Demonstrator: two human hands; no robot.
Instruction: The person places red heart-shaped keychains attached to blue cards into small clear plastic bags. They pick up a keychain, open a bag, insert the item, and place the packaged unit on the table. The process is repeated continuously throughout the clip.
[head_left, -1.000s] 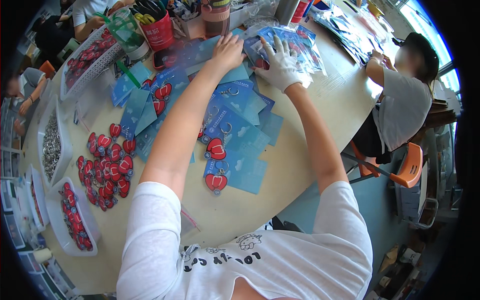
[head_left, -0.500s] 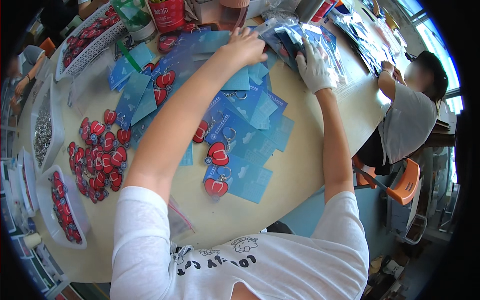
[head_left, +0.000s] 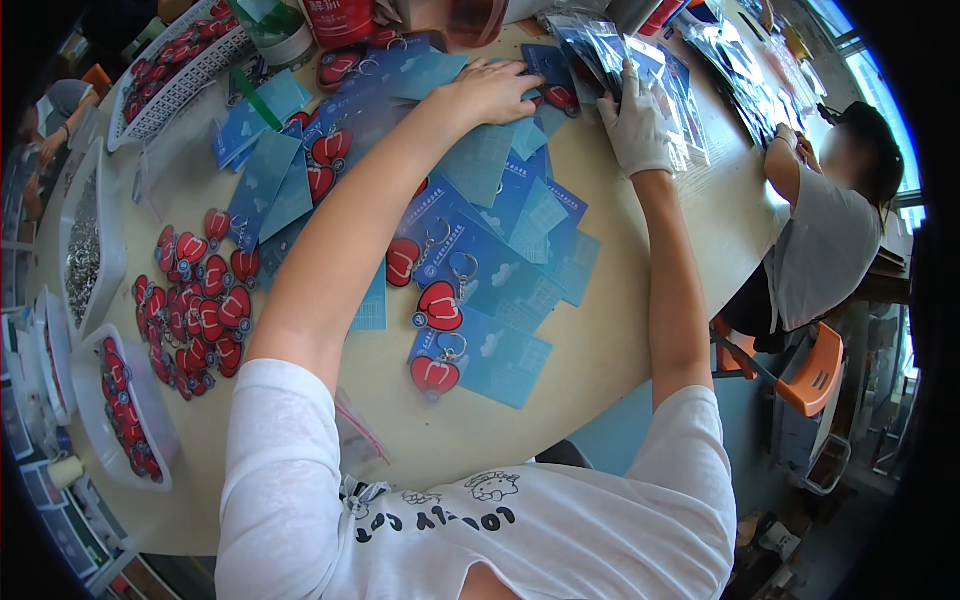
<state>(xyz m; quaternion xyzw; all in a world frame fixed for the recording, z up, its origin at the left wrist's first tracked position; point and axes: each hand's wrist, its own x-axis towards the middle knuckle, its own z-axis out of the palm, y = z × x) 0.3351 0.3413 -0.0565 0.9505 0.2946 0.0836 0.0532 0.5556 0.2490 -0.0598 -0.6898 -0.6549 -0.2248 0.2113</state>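
My bare left hand (head_left: pixel 490 92) lies palm down, fingers stretched out, over the far part of a spread of blue cards (head_left: pixel 500 280). Red key rings (head_left: pixel 438 306) with metal loops are attached to or lying on several of these cards. Just right of my left fingertips is another blue card (head_left: pixel 541 62) with a red key ring (head_left: pixel 560 97) by it. My right hand (head_left: pixel 640 130), in a white glove, rests with extended fingers on a pile of clear plastic packets (head_left: pixel 682 110) holding dark blue cards. Its palm side is hidden.
On the left lie a heap of red key-ring pendants (head_left: pixel 195 320), a tub of metal rings (head_left: pixel 85 250) and a tub of pendants (head_left: pixel 122 420). A white basket (head_left: pixel 190 90) stands behind. A co-worker (head_left: pixel 830 210) sits at right by more packets (head_left: pixel 735 80).
The plastic packets under my right hand have shifted away and to the right, uncovering a blue card and red key ring beside my left hand. My left hand has barely moved.
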